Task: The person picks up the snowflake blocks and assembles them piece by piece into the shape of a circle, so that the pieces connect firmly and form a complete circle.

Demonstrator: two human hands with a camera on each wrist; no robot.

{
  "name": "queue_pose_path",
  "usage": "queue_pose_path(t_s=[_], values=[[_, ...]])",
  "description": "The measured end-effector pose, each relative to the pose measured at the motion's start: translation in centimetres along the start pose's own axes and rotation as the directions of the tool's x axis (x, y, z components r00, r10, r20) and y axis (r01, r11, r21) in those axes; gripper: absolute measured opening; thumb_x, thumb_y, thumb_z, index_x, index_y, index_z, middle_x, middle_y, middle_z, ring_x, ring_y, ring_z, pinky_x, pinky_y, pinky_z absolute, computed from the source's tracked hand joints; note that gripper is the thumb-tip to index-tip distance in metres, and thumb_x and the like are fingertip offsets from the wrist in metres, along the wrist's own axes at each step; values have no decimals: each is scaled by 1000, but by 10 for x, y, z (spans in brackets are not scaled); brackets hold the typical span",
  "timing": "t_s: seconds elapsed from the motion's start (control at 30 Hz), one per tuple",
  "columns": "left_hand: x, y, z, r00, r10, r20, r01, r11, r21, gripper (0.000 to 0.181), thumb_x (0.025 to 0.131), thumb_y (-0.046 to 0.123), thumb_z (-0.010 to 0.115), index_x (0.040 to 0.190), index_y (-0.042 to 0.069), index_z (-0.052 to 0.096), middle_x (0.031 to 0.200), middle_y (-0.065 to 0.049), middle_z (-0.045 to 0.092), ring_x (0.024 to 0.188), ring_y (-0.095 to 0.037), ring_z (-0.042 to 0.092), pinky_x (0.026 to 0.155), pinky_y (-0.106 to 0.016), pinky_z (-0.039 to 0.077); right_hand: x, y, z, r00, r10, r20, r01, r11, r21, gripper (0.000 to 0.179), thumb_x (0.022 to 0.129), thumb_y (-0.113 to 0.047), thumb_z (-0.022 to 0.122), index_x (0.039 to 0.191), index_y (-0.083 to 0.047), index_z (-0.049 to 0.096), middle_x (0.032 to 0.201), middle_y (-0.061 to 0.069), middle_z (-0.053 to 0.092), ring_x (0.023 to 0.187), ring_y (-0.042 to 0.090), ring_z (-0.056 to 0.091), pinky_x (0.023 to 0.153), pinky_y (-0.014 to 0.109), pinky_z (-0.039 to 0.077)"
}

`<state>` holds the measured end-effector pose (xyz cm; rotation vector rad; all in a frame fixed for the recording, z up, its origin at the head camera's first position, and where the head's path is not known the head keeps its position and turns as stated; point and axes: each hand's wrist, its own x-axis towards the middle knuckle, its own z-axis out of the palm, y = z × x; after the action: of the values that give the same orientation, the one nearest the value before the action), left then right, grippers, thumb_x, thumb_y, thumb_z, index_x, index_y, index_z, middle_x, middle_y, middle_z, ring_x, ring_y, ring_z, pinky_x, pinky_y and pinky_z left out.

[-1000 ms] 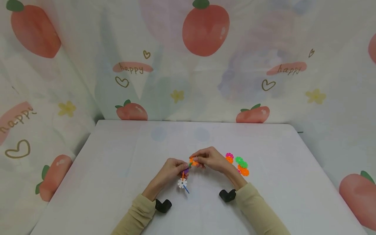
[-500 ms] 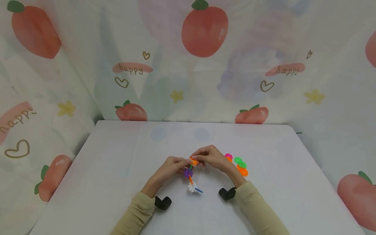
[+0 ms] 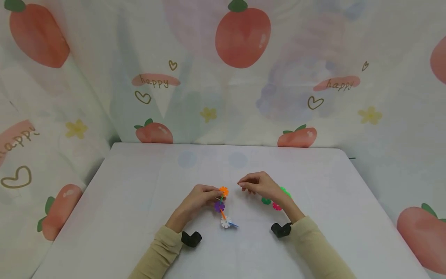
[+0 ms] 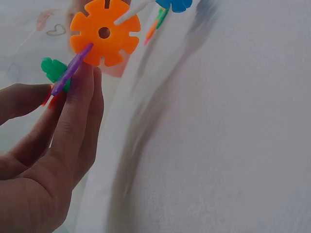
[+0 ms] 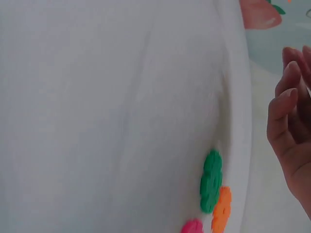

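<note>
My left hand (image 3: 200,197) pinches the upper end of a chain of slotted plastic flower discs, at its orange end disc (image 3: 223,191). Below it hang a green disc seen edge-on, a purple disc (image 3: 219,206), an edge-on orange disc (image 3: 223,214), a white disc (image 3: 225,222) and a blue disc (image 3: 234,224). In the left wrist view, thumb and fingers meet just behind the purple disc (image 4: 72,70). Off to the right of the chain, my right hand (image 3: 259,184) is raised with loosely curled fingers, and nothing shows in them in the right wrist view.
Loose discs lie on the white table (image 3: 139,217) under and beside the right forearm: a dark green disc (image 3: 266,201), a pink disc (image 3: 277,205) and a bright green disc (image 3: 285,191). The right wrist view adds an orange disc (image 5: 221,209). A printed curtain (image 3: 223,97) stands behind.
My right hand has let go of the orange end disc and moved right, toward the loose discs. The left hand keeps its pinch, and the chain has swung from below the left hand toward the right.
</note>
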<state>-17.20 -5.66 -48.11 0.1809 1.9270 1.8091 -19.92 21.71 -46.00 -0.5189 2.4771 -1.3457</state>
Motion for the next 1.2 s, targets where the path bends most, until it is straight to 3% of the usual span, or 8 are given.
queue_pose_path(t_s=[0.33,0.57,0.83,1.03,1.2], values=[[1,0,-8,1000,-26,1,26,999,-38,31,97,22,69,114,-4,73,105,-13,78,91,-15,73,88,-30,60,-39,24,-32,991,96,-94,-112,976,-185,17,96,-17,72,110,-9,77,98,3,71,85,18,61,71,24,55],[-1,1,-14,1000,-5,6,5,999,-54,33,98,21,68,116,-7,71,107,-14,77,89,-15,72,87,-30,60,-54,32,-37,993,105,-51,-115,954,-278,25,88,-12,80,111,-5,75,93,1,69,83,16,60,71,24,53],[-3,1,-16,1000,6,25,-5,998,-57,32,101,21,64,115,-8,70,107,-11,76,92,-14,70,86,-28,60,-52,30,-28,997,74,-33,-81,935,-346,26,83,-9,85,103,-3,70,90,2,64,82,15,55,69,23,50],[-4,1,-14,1000,6,23,-5,999,-54,30,101,21,64,113,-6,71,106,-10,76,91,-15,71,86,-28,60,-45,27,-20,998,36,-43,-48,949,-311,24,85,-9,83,100,-6,64,87,0,63,80,14,54,70,23,48],[-2,-1,-14,1000,12,26,-11,999,-46,33,101,23,65,116,-6,70,109,-13,77,91,-15,71,85,-28,60,-37,24,-11,998,-18,-64,-2,956,-292,15,89,-6,78,101,-9,69,86,-3,65,79,11,56,72,23,49]])
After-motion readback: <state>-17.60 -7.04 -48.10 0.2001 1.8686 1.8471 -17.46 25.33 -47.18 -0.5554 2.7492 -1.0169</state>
